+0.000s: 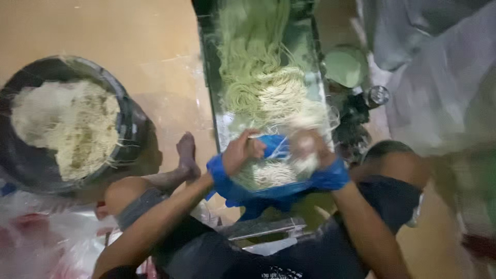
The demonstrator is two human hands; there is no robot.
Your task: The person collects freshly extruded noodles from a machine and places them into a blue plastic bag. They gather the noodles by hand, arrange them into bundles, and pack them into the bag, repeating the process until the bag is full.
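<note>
At the near end of the long metal tray [219, 129], which runs away from the person across the tan floor [155, 46], both hands are busy with a blue plastic bag [268, 194]. That bag hangs between the 2 wrists, its rim looped over them so the mouth stays wide, and a clump of pale noodles [266, 174] already lies inside it. The left hand [243, 151] is curled around a few strands at the bag's mouth; the right hand [309, 150] is clenched on a small bunch of noodles, though motion blur hides exactly how the fingers sit. Further up the tray lies the main heap of noodles [261, 77], greenish at the far end and paler near the hands, some strands trailing over the tray's right edge. To my eye, doing this well means keeping the wrists spread so the bag does not sag shut, lifting each bunch clear of the heap before lowering it, and letting the strands coil down loosely rather than pressing them, since they look soft and likely to snag or break. Strands draped over the rim would be better tucked in. Well apart, at the left, a round dark basin [126, 119] holds more pale noodles, and the person's bare foot [187, 155] rests on the floor between it and the tray.
</note>
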